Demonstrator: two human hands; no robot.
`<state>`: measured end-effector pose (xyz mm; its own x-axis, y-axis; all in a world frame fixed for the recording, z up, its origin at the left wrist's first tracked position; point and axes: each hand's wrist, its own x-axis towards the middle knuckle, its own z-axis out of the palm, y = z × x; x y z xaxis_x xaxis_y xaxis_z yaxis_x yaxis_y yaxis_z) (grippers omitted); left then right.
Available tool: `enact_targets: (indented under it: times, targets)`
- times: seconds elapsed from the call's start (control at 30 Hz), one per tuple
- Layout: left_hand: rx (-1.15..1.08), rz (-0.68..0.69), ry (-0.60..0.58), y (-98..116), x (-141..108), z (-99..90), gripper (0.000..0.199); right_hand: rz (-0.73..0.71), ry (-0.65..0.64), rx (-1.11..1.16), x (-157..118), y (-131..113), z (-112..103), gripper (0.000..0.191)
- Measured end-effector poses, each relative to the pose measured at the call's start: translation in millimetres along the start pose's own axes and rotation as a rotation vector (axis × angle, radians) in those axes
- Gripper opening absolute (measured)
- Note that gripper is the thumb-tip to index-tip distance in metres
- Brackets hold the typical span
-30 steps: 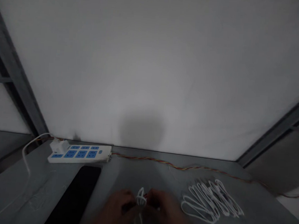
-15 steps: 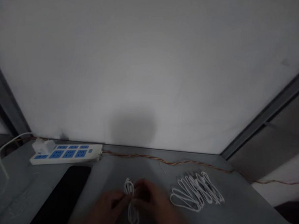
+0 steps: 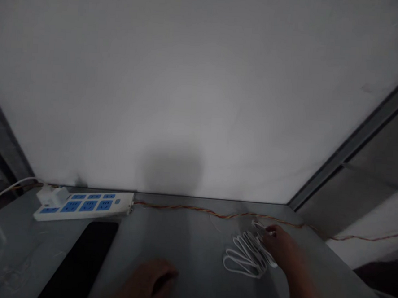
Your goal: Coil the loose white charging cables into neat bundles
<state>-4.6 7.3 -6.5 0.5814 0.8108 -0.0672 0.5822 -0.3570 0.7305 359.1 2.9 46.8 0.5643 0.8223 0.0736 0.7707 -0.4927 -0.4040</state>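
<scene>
A pile of looped white cables [image 3: 246,255] lies on the grey table top [image 3: 180,242], right of centre. My right hand [image 3: 277,246] is over the pile's far right side, and its fingertips seem to pinch a white cable strand. Part of the pile lies hidden under that hand. My left hand [image 3: 148,283] rests at the bottom edge of the view, fingers curled, with nothing visible in it.
A white power strip [image 3: 82,206] with blue sockets and a plugged-in adapter stands at the back left. Below it lies a black flat slab [image 3: 80,263]. A twisted red-and-yellow wire [image 3: 222,214] runs along the back edge. A white panel rises behind, framed by metal bars.
The small white coil has left the space between my hands. My right hand has moved right onto the pile, and my left hand has dropped lower. The view has shifted slightly.
</scene>
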Motion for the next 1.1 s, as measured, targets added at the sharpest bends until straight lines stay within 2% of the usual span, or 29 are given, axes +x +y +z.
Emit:
enact_targets:
  times: [0.1, 0.27, 0.47, 0.5, 0.6, 0.67, 0.77, 0.83, 0.93, 1.0, 1.1]
  targets:
    - [0.011, 0.028, -0.001, -1.2, 1.3, 1.6, 0.023, 0.009, -0.005, -0.053, 1.4, 16.8, -2.0, 0.039]
    - [0.020, 0.052, 0.003, -6.6, 2.0, 5.3, 0.023, -0.186, -0.226, -0.042, -14.7, 6.3, 10.2, 0.021]
    - [0.026, 0.091, 0.003, -9.7, 2.0, 8.2, 0.025, -0.313, -0.338, -0.062, -36.4, -35.2, 36.3, 0.025]
    - [0.034, 0.085, 0.021, -10.1, 2.3, 9.8, 0.026, -0.351, -0.359, -0.027, -41.2, -45.1, 41.0, 0.025]
    - [0.082, 0.062, 0.096, -13.4, 5.4, 17.1, 0.034, -0.424, -0.483, 0.274, -53.1, -70.2, 51.5, 0.026]
    - [0.141, 0.089, 0.052, -18.7, 9.1, 23.0, 0.037, -0.430, -0.459, 0.377, -54.6, -77.5, 54.8, 0.032]
    - [0.256, 0.102, 0.159, -30.0, 14.9, 27.5, 0.033, -0.431, -0.320, 0.321, -47.9, -76.1, 59.9, 0.030]
    - [0.337, 0.099, 0.195, -35.2, 17.3, 24.2, 0.038, -0.461, -0.279, 0.286, -43.7, -74.0, 66.2, 0.025]
    - [0.415, 0.091, 0.109, -32.8, 17.5, 10.7, 0.049, -0.577, -0.337, 0.312, -46.8, -78.4, 76.2, 0.023]
    - [0.446, 0.058, 0.018, -25.6, 16.2, 1.2, 0.048, -0.653, -0.442, 0.354, -54.7, -85.7, 78.8, 0.026]
    - [0.459, 0.036, -0.012, -14.6, 15.3, -5.4, 0.048, -0.686, -0.607, 0.422, -68.0, -96.6, 74.6, 0.025]
